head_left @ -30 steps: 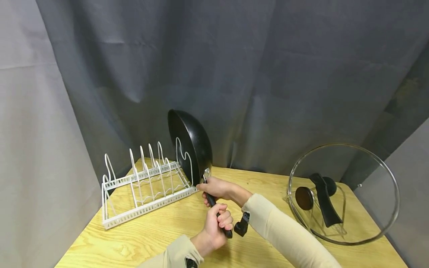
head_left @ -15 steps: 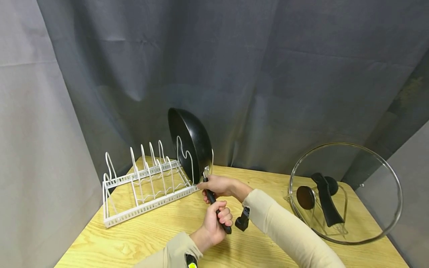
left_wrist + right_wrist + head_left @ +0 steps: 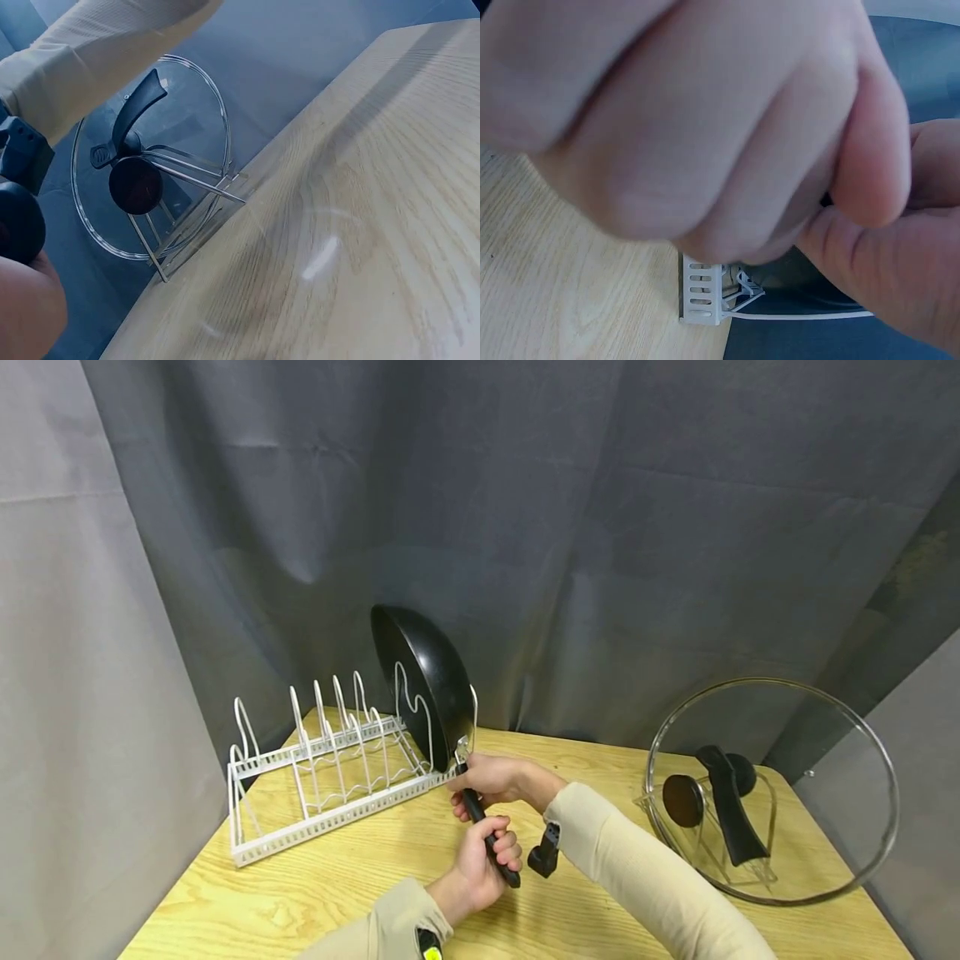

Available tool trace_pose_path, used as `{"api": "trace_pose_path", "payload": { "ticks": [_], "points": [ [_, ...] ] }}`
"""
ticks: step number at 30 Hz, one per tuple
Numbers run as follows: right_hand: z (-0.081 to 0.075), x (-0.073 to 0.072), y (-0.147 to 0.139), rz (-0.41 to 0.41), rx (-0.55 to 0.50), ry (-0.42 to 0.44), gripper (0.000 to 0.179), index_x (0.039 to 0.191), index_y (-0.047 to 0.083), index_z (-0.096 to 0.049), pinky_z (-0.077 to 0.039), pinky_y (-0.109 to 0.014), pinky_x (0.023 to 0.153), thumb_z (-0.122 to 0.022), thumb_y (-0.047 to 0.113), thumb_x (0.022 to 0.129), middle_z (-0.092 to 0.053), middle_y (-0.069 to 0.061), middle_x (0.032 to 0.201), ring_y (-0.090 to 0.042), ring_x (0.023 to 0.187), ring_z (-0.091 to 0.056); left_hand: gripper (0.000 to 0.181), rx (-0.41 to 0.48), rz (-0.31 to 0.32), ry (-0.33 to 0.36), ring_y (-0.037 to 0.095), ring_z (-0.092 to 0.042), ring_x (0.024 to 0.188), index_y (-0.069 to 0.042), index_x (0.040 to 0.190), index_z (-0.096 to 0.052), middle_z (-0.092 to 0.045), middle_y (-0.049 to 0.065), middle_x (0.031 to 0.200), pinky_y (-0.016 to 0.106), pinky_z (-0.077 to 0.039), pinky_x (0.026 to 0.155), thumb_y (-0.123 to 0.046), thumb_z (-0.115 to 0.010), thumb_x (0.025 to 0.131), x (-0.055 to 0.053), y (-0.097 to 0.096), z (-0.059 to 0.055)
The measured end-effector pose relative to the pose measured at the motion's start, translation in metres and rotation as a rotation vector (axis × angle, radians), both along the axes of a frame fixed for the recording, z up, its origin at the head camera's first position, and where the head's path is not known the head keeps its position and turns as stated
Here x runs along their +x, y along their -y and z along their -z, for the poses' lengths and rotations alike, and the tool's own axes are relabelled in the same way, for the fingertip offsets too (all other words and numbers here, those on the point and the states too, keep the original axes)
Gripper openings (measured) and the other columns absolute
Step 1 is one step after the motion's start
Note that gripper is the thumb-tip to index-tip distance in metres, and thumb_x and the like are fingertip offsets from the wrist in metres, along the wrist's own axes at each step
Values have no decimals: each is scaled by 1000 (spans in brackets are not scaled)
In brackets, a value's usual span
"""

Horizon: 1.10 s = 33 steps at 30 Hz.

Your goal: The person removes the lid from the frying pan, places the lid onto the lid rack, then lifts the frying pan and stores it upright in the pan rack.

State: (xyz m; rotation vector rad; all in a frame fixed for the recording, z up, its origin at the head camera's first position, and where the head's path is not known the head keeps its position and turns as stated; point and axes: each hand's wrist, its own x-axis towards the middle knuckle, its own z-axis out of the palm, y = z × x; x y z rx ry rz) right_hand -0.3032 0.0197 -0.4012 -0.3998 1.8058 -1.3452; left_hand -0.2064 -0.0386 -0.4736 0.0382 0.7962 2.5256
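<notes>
A black wok [image 3: 441,672] stands on its edge in the right end of the white wire rack [image 3: 337,818], its hollow side facing left. Wire loops of the rack rise on both sides of it. My right hand [image 3: 491,779] grips the black handle [image 3: 474,806] close to the metal joint at the wok. Lower down, my left hand [image 3: 483,864] is wrapped round the handle near its end, which sticks out below the fist. In the right wrist view, curled fingers [image 3: 727,112] fill most of the picture and hide the handle.
At the right of the wooden table [image 3: 360,902], a large glass lid [image 3: 888,793] with a black handle [image 3: 731,810] leans upright in a small wire stand [image 3: 765,881]. A round dark knob [image 3: 682,802] shows beside that handle. Grey curtains [image 3: 600,568] hang behind and at the sides.
The wok's top has tipped slightly to the left. A wire loop right of the wok has come into view. Both hands keep their hold on the handle, nearly in place.
</notes>
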Motion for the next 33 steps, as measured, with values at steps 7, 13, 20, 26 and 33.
{"api": "trace_pose_path", "payload": {
  "ticks": [7,13,20,26,33],
  "points": [
    [2,1,-3,7,5,-18,11,84,1,-50,-53,-30,59,-50,5,94,-56,-12,72,-20,62,-59,30,-30,-13,-23,2,-37,43,-19,62,-36,-33,-11,49,18,-33,50,-15,-37,91,-2,-4,4],
    [4,2,-3,17,20,-29,12,84,0,-50,-53,-29,58,-49,5,95,-56,-11,70,-18,60,-59,29,-50,-21,-30,3,-36,43,-19,62,-36,-34,-11,49,18,-33,51,-15,-37,91,-4,-5,8],
    [10,2,-4,27,27,-33,15,88,-6,-50,-53,-30,60,-48,7,96,-56,-10,71,-18,61,-58,29,-128,-53,-9,4,-36,46,-18,61,-36,-35,-10,51,20,-33,53,-15,-41,90,-5,-7,16],
    [16,4,-3,61,27,-55,15,89,-6,-49,-51,-28,58,-46,6,97,-54,-9,70,-17,59,-57,28,-218,-108,37,6,-37,48,-18,61,-38,-36,-8,53,21,-36,56,-16,-44,88,-5,-9,21],
    [27,3,0,82,13,-65,14,86,-1,-47,-51,-27,58,-45,7,98,-52,-9,69,-16,58,-55,25,-304,-154,57,8,-37,50,-17,63,-38,-37,-6,56,24,-37,57,-15,-45,86,-9,-9,28]
  ]
}}
